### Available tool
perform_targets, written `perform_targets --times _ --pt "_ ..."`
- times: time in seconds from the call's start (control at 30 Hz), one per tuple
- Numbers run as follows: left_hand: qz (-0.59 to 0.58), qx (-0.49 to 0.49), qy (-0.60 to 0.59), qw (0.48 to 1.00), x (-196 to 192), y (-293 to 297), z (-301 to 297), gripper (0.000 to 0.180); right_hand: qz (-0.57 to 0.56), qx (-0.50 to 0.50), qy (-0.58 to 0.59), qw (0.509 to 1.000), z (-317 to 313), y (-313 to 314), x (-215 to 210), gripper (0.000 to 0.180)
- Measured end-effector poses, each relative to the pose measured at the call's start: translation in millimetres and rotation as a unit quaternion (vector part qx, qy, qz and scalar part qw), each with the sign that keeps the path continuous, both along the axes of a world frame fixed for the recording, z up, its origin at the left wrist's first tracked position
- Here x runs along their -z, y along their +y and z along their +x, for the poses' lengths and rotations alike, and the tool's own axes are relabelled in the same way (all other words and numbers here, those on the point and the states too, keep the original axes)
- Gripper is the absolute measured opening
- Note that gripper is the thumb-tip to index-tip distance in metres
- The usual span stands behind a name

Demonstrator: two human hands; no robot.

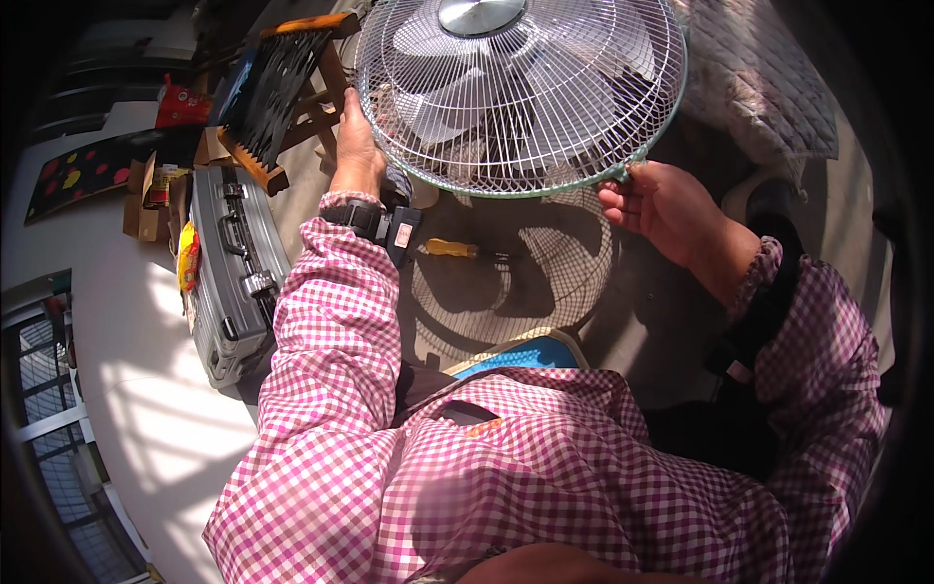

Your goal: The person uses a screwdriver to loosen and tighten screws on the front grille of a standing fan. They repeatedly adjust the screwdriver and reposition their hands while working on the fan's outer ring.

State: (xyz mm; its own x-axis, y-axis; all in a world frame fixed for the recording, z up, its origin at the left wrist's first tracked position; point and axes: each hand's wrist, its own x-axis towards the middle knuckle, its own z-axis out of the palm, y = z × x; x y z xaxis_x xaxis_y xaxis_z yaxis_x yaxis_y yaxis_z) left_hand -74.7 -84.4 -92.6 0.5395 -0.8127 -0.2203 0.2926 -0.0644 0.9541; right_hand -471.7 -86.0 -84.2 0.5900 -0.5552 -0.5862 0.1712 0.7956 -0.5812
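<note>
A round electric fan head with a white wire guard and pale blades fills the top middle, its upper part cut off by the frame. My left hand grips the guard's left side, with some fingers hidden behind it. At the lower right of the green rim, my right hand has its fingers curled and pinches a small clip. Below the fan, a screwdriver with a yellow handle lies in the guard's shadow, apart from both hands.
A silver hard case stands left of my forearm, a wooden folding stool beyond it. Cardboard box, yellow packet and red bag sit farther left. A quilted cloth hangs at upper right; a blue-surfaced thing is near my lap.
</note>
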Motion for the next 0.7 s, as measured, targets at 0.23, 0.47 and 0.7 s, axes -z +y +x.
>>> perform_targets --times 0.23,0.47,0.7 --pt "0.018 -0.018 -0.005 1.000 13.4 -2.0 14.7 0.054 0.013 0.031 0.037 0.999 2.1 0.8 -5.9 0.020" --pt "-0.018 0.019 0.016 1.000 12.2 3.7 22.1 0.053 0.013 0.009 0.017 1.000 3.6 -2.5 0.1 0.020" --pt "-0.021 0.015 0.027 0.999 7.5 6.2 11.9 0.047 0.018 0.014 0.009 1.000 3.2 -4.6 4.2 0.019"
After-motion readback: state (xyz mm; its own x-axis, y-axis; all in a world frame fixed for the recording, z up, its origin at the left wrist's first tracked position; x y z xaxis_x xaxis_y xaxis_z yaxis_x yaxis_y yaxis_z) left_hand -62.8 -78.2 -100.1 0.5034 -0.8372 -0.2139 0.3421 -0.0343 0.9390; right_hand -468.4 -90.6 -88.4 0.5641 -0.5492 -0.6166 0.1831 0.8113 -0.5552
